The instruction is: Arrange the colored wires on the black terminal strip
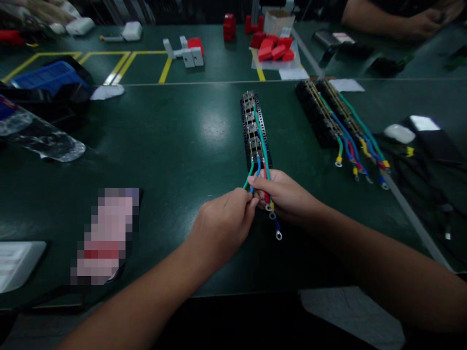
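Straighten the wires (266, 163) gently, with left hand (226, 214) seemingly pinched on green and blue, right hand (280, 192) curled round the rest, never tugging the black strip (251, 129) on the tabletop (164, 146) just ahead.

Wires (264, 148) green, blue, red; terminal strip (253, 128) black; tabletop (164, 141) dark green, yellow-lined; blocks (278, 51) red.

Terminal strip (253, 127) on table (164, 146), between phone (107, 223) and two other strips (316, 114)

no legible text or numbers — phone screen (107, 223) pixelated, box label (286, 32) too small, plastic bag print (8, 109) blurred
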A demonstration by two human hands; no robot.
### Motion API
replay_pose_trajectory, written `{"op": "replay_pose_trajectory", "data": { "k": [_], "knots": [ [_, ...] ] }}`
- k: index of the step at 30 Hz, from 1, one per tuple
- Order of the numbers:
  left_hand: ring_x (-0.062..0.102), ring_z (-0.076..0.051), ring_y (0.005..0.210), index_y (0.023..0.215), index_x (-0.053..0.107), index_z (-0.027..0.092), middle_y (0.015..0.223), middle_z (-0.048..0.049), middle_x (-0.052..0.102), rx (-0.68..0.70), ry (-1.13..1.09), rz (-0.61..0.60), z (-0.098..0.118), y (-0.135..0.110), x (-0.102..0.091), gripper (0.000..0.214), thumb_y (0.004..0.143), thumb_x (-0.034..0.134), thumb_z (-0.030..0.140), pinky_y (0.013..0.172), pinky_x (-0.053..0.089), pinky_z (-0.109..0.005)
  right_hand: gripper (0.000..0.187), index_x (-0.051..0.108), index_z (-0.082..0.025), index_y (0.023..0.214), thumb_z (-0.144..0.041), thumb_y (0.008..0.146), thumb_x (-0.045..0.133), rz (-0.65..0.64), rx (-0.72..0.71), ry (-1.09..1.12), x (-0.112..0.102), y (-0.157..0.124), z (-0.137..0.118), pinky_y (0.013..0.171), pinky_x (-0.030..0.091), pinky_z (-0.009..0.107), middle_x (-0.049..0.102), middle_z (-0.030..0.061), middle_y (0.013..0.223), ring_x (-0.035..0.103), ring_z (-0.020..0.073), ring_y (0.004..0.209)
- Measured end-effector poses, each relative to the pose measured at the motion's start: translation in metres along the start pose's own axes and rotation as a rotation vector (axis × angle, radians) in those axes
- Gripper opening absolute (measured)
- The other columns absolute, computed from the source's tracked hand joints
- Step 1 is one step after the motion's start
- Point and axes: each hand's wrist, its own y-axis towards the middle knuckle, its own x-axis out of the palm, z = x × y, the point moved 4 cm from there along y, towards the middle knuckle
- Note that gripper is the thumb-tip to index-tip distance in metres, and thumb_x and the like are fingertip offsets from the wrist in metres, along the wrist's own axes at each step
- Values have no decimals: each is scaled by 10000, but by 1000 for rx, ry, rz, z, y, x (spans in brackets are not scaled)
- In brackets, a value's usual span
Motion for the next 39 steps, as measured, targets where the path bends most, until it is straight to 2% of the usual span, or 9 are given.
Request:
{"op": "replay_pose_trajectory", "data": {
  "k": [7, 15, 22, 28, 34, 39],
  "knots": [
    [561, -120, 538, 860, 584, 156, 662, -2, 634, -107, -57, -28, -5, -3, -2, 147, 920, 515, 271, 528, 349, -253, 256, 475, -187, 667, -313, 811, 644, 15, -21, -19, 1, -1, -1, 450, 278, 235, 440, -64, 478, 366, 73, 420],
    [575, -135, 567, 829, 559, 167, 676, -10, 635, -149, -87, -90, -8, -2, 2, 172, 906, 514, 313, 543, 360, -263, 264, 468, -194, 659, -324, 805, 645, 7, -14, -11, 2, -1, -2, 437, 281, 238, 437, -67, 467, 365, 78, 406],
    [542, -122, 515, 794, 572, 165, 621, 1, 621, -179, -92, -83, -9, 0, -2, 159, 901, 526, 272, 514, 326, -261, 260, 477, -193, 665, -327, 814, 642, 17, -14, -19, 1, 0, -1, 443, 286, 240, 443, -63, 468, 379, 82, 411],
    [551, -110, 521, 807, 579, 168, 629, 14, 622, -212, -218, -70, -10, 1, -2, 142, 894, 543, 274, 525, 359, -245, 259, 478, -185, 656, -303, 815, 644, 4, -5, 15, 1, -2, -1, 440, 281, 229, 448, -60, 473, 375, 76, 417],
    [598, -131, 606, 883, 571, 176, 708, 3, 650, -233, -313, -164, -6, -1, 4, 200, 869, 594, 374, 575, 408, -248, 262, 478, -185, 628, -272, 783, 670, 15, 31, 113, 3, -2, -3, 432, 303, 221, 444, -56, 450, 402, 85, 424],
    [586, -125, 606, 869, 561, 182, 703, 7, 638, -265, -369, -197, -6, -1, 3, 172, 862, 600, 350, 566, 395, -242, 282, 469, -186, 597, -262, 787, 664, 15, 43, 137, 5, -3, -5, 417, 301, 219, 441, -54, 438, 397, 81, 407]
  ]
}}
